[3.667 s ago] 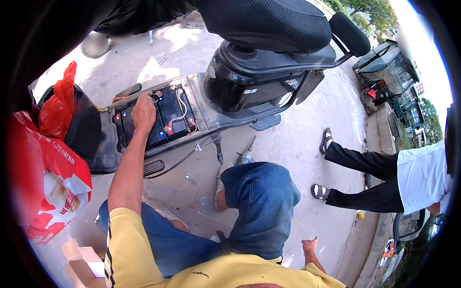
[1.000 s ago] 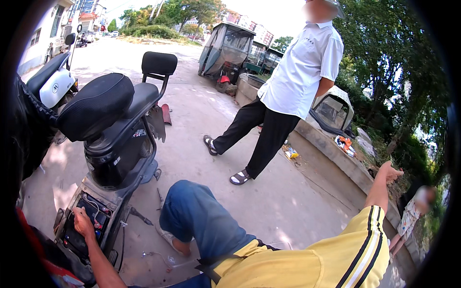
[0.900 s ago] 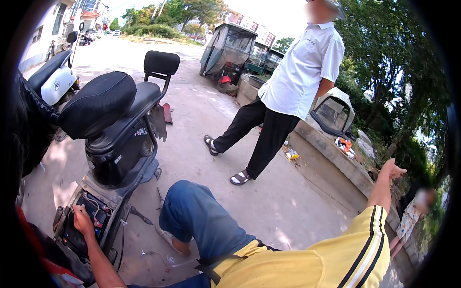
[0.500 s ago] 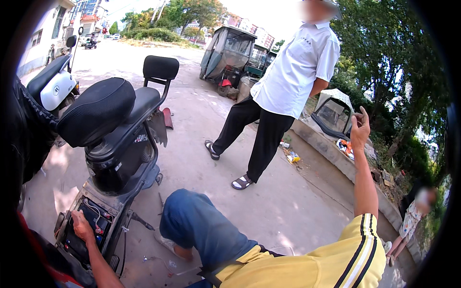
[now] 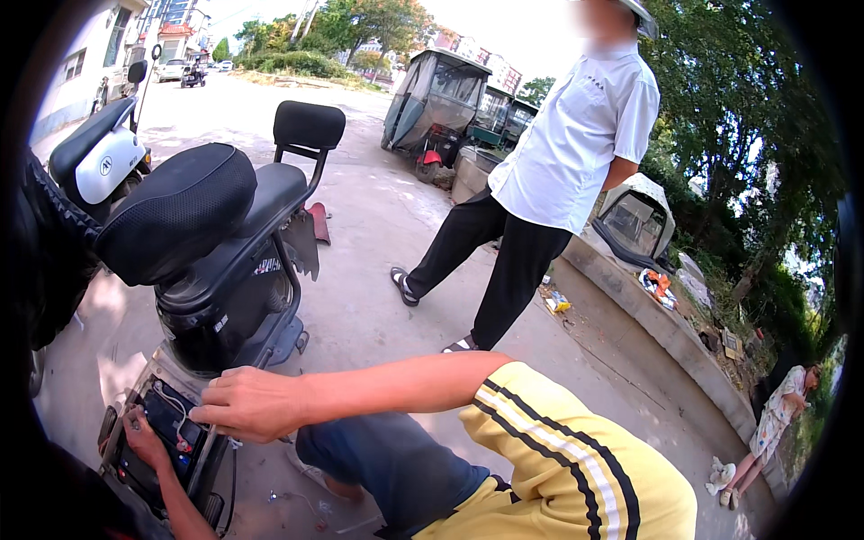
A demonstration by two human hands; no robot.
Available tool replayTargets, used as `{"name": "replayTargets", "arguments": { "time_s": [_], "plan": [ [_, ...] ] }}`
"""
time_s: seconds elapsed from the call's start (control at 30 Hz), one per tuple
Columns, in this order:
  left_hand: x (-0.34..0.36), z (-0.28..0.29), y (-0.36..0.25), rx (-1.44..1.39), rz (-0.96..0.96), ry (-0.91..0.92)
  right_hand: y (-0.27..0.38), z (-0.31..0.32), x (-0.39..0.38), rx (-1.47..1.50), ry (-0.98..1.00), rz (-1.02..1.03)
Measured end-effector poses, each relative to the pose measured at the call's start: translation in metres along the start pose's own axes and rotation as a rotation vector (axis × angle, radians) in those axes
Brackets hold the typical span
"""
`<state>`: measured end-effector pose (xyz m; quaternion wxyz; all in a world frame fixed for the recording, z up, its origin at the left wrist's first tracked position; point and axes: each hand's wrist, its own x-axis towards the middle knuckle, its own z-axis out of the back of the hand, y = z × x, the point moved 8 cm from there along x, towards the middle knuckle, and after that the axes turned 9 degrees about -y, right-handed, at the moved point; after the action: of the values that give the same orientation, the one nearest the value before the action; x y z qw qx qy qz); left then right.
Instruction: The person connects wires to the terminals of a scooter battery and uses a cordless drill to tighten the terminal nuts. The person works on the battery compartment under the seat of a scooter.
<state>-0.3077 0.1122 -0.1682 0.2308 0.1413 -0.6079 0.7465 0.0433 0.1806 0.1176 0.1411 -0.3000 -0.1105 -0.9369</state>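
Presently, both hands work at the open battery bay (image 5: 171,367) of the scooter (image 5: 211,319).
Concrete ground (image 5: 382,279) runs from scooter to bystander (image 5: 576,144), edged by a low wall (image 5: 643,310). Dark batteries (image 5: 163,415), with a pale cable (image 5: 170,400), sit inside the bay, against the left hand (image 5: 144,438), fingers curled. The right hand (image 5: 245,402), fingers bent close, covers part of the rim; whether either grips anything cannot be told.

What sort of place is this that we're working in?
Probably a paved roadside or open lot, outdoors in daylight. The black scooter stands on bare pavement, a covered three-wheeler is parked farther off, and a low concrete wall runs along the right, with leafy trees beyond.
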Motion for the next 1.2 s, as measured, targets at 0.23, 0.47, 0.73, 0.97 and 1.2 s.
{"name": "replayTargets", "arguments": {
  "time_s": [0.23, 0.47, 0.73, 0.97, 1.2],
  "plan": [
    [-0.015, -0.016, -0.012, -0.079, 0.165, 0.093, -0.133, -0.218, 0.034, 0.444, 0.007, -0.842],
    [-0.019, -0.007, -0.038, -0.067, 0.143, 0.067, -0.194, -0.354, 0.012, 0.945, 0.12, -1.285],
    [-0.022, -0.014, -0.026, -0.216, 0.253, 0.086, -0.193, -0.365, 0.032, 1.1, -0.046, -1.366],
    [-0.024, -0.014, -0.042, -0.036, 0.201, 0.161, -0.2, -0.37, 0.029, 1.201, -0.09, -1.569],
    [-0.016, 0.008, -0.038, -0.202, 0.145, 0.13, -0.191, -0.361, 0.044, 1.11, 0.039, -1.561]
  ]
}}
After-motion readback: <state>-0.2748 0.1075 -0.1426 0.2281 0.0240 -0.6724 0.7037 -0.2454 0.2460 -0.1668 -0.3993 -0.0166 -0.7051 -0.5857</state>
